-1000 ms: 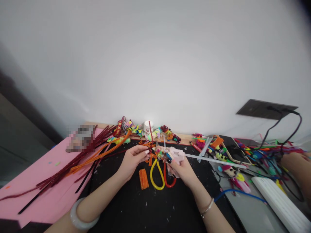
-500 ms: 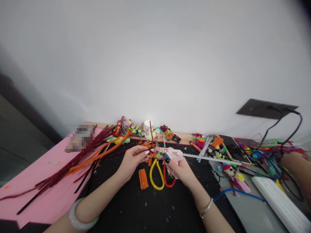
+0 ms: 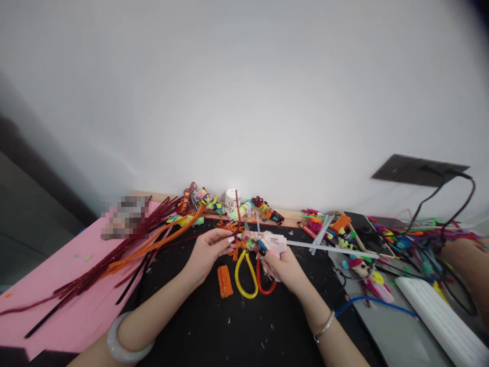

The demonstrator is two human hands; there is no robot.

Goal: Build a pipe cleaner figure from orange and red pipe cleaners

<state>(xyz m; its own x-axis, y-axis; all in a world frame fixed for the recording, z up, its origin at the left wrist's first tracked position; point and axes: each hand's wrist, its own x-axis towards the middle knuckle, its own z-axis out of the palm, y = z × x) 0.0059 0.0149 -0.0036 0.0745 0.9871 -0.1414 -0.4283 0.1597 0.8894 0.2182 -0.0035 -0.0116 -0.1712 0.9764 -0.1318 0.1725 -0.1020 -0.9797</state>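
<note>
My left hand (image 3: 212, 251) is closed in a pinch on a dark red pipe cleaner (image 3: 237, 209), whose free end stands upright above the fingertips. From the other side my right hand (image 3: 281, 265) grips a pale pink hot glue gun (image 3: 275, 243). Its nozzle, crusted with colourful bits, points left at the pinched part of the pipe cleaner; whether they touch I cannot tell. A long clear glue stick (image 3: 332, 248) sticks out of the gun's back. Below lie scissors with one yellow handle (image 3: 247, 293) and one red, and a bundle of orange pipe cleaner pieces (image 3: 225, 281).
Dark red pipe cleaners (image 3: 91, 270) spread over the pink surface (image 3: 49, 290) at left. Small pipe-cleaner figures (image 3: 208, 199) and a paper cup (image 3: 232, 198) line the wall. A white power strip (image 3: 439, 316) lies right, near another person's hand (image 3: 464, 257).
Almost nothing differs. Both my hands hold the same pose with the glue gun at the pipe cleaner; the view has shifted very slightly.
</note>
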